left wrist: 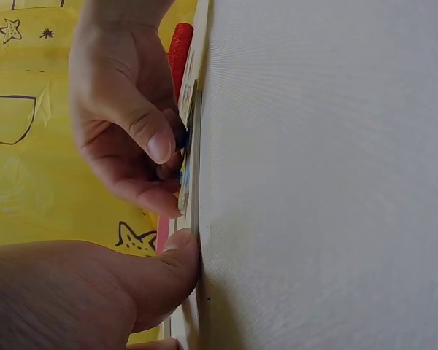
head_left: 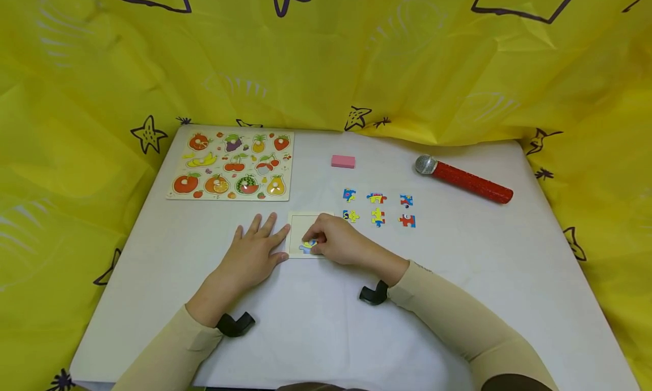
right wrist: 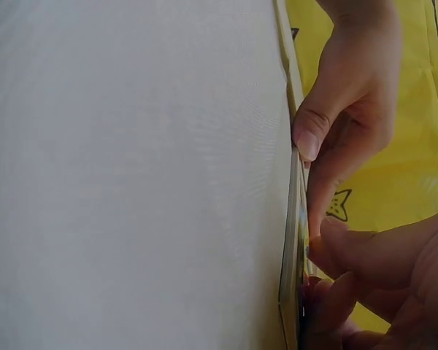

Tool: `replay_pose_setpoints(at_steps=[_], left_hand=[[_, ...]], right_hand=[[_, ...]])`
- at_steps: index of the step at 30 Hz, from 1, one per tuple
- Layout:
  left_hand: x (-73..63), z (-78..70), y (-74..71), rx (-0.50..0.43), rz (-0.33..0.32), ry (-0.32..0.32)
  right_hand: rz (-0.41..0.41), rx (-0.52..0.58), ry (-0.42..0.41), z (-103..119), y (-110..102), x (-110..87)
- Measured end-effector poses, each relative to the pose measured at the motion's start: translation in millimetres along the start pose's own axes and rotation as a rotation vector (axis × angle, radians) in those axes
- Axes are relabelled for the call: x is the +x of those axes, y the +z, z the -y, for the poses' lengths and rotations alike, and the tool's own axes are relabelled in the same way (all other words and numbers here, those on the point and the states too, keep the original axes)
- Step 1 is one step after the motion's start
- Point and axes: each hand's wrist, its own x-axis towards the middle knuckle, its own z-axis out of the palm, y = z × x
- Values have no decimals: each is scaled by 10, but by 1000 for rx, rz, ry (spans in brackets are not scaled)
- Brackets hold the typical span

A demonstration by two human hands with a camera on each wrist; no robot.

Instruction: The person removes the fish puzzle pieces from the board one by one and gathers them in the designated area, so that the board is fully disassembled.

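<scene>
A small square puzzle tray [head_left: 295, 218] with a pale raised border lies on the white table. My left hand [head_left: 249, 255] rests spread on the table, its thumb and index finger at the tray's left border. Over the tray's right part, my right hand [head_left: 338, 238] pinches a small jigsaw piece between thumb and curled fingers, which mostly hide it. Beside those fingertips, blue and yellow jigsaw printing [head_left: 307, 247] shows near the tray's lower border. The left wrist view has my left thumb [left wrist: 164, 281] against the tray edge, below the right hand [left wrist: 124, 109].
Two rows of loose jigsaw pieces [head_left: 378, 217] lie right of the tray. Behind them sits a pink block [head_left: 343, 162], and farther right a red microphone [head_left: 466, 181]. A fruit puzzle board [head_left: 229, 196] occupies the back left. A yellow patterned cloth [head_left: 316, 68] hangs behind the table.
</scene>
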Motion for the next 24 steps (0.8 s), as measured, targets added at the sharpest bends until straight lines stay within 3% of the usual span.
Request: replay_pose_setpoints(at_steps=[17, 24], left_hand=[[7, -8, 1, -4, -3, 3], [0, -14, 1, -5, -9, 0]], right_hand=[[-57, 62, 2, -46, 69, 28], [-72, 31, -3, -15, 84, 8]])
